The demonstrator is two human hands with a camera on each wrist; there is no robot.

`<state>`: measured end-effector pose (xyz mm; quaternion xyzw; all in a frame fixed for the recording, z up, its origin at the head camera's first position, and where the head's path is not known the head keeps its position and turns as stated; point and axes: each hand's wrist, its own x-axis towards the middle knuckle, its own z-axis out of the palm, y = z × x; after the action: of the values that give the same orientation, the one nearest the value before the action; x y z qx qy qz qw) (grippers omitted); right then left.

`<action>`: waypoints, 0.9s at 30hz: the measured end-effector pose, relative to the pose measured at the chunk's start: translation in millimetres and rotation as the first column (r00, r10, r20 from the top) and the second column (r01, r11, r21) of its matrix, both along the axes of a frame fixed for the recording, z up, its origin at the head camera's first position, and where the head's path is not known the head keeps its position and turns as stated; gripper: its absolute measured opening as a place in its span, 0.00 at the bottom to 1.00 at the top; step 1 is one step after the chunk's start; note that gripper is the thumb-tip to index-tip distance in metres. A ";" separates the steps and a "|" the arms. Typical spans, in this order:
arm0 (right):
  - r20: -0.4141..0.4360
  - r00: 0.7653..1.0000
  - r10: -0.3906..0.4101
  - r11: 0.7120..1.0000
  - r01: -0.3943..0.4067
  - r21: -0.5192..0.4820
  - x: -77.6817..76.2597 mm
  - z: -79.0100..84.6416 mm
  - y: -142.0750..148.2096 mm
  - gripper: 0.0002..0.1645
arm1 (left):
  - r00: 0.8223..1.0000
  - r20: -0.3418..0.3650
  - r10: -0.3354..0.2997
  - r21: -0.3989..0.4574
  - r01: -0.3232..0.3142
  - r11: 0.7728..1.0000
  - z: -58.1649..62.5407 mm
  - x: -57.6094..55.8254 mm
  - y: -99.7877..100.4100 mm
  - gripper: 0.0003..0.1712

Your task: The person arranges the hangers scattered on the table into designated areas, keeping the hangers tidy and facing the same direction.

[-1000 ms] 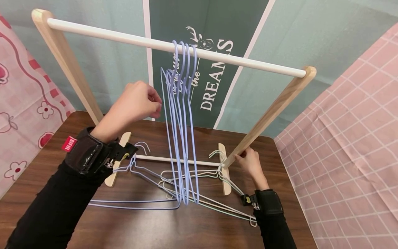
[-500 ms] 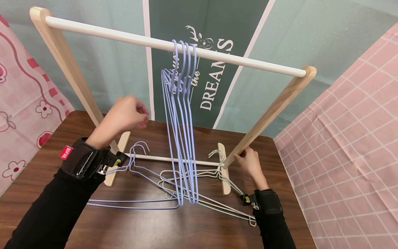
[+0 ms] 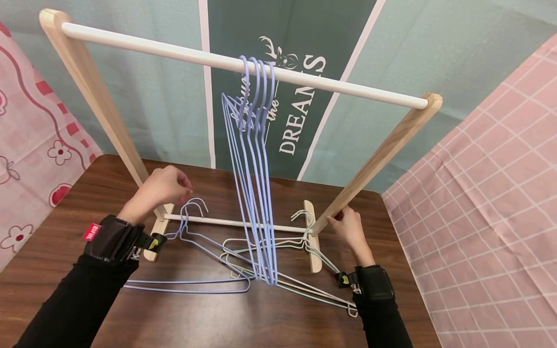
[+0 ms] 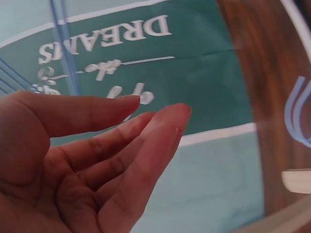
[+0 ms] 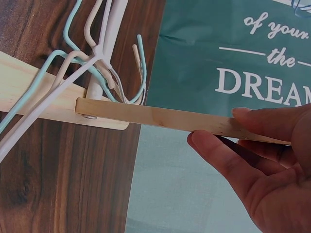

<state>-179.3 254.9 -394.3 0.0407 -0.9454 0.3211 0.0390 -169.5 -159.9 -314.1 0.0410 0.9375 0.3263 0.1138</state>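
Observation:
My left hand (image 3: pixel 167 186) is in the air beside the rack's left post (image 3: pixel 102 104), its fingers loosely bent with nothing between them. Just below it are the hooks of periwinkle-blue wire hangers (image 3: pixel 184 227) lying over the rack's low bar. In the right wrist view, my right hand (image 5: pixel 272 150) grips the rack's right wooden post (image 5: pixel 160 116) between thumb and fingers, a little above its foot. Several blue hangers (image 3: pixel 256 169) hang by their hooks from the white top rail (image 3: pixel 143 46), near its middle.
Pale green and cream hangers (image 3: pixel 283 244) lie by the right foot (image 3: pixel 315 256), overlapping the blue ones on the brown wooden table (image 3: pixel 187 319). Behind the rack hangs a green cloth (image 3: pixel 287 125) with white lettering. Pink checked cloth (image 3: pixel 491 193) bounds the right side.
My left hand has moved down and left, away from the hanging hangers toward the hooks on the table. The hung hangers have swung slightly. My right hand keeps its place on the post.

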 end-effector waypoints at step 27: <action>0.007 1.000 0.006 1.000 -0.006 -0.014 -0.9 -1.1 0.8 0.16 | 0.999 0.027 0.028 -0.106 -0.025 0.994 -105.9 17.7 -31.4 0.02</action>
<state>-180.3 255.7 -395.4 0.0420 -0.9431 0.3280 0.0350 -151.8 -191.3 -420.0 0.0179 0.9522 0.2784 0.1248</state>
